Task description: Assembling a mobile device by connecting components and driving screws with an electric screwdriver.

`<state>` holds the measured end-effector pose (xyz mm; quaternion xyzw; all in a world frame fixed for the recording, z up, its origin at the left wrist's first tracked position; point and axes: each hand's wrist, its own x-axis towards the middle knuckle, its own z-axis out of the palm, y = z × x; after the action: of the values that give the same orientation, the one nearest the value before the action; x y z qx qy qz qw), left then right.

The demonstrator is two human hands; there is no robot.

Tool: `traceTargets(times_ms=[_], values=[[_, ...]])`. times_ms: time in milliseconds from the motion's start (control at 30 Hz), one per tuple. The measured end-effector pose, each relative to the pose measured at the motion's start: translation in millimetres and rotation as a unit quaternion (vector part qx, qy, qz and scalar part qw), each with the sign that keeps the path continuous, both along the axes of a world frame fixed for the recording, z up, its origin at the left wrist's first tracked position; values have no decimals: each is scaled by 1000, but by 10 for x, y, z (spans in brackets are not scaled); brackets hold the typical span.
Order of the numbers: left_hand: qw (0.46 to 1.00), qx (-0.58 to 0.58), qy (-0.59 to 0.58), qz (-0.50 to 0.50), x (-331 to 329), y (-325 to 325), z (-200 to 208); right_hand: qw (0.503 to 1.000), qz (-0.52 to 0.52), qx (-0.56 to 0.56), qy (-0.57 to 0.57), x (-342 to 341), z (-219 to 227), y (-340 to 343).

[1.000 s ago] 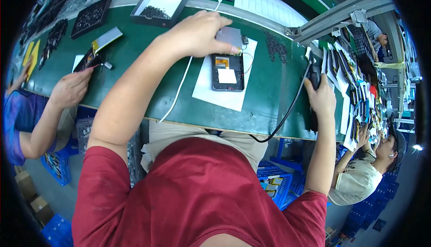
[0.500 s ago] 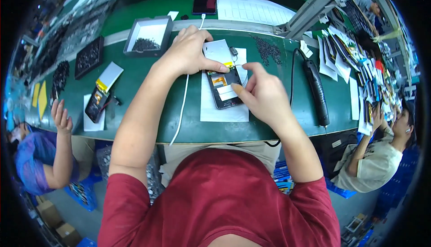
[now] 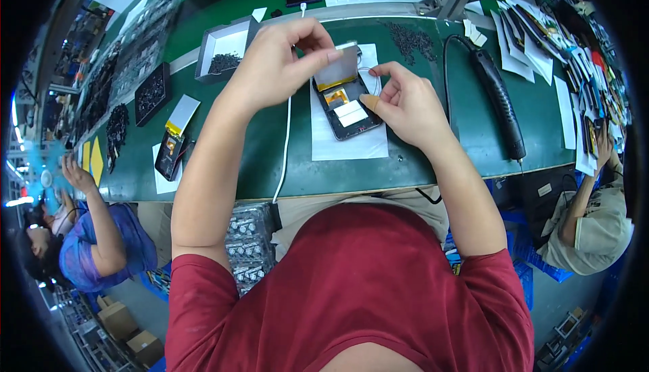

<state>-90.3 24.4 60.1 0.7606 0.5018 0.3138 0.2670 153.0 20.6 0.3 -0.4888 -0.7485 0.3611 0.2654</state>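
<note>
A silver flat battery with a yellow-taped end stands tilted up over a black device housing, and my left hand pinches its upper edge. Inside the housing show an orange flex strip and a white rectangular piece. My right hand is at the housing's right side, its covered thumb tip on the rim and its index finger curled near a thin wire. Beneath the housing lies a white paper sheet.
To the left lies a second opened device with its battery folded out. A box of small black parts, a white cable and a black electric screwdriver surround the work. Papers pile up at right; a co-worker sits at left.
My left hand has lifted the battery's far edge, tipping it up from lying flat. My right thumb has shifted from the white piece to the housing's rim. The whole view has shifted.
</note>
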Motion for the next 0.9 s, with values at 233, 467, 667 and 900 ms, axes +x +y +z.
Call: traceTargets(times_ms=[233,467,667,900], values=[[993,29,65,-95,257,-439,-85,996,29,-54,62,98,-124,88],[992,51,104,53,-73,149,-412,968,-13,205,-144,-167,220,-466],[992,-5,105,71,-49,172,-514,955,-1,249,-159,-265,167,-507],[987,-58,119,87,-228,-16,-369,965,14,199,-172,-133,286,-439]])
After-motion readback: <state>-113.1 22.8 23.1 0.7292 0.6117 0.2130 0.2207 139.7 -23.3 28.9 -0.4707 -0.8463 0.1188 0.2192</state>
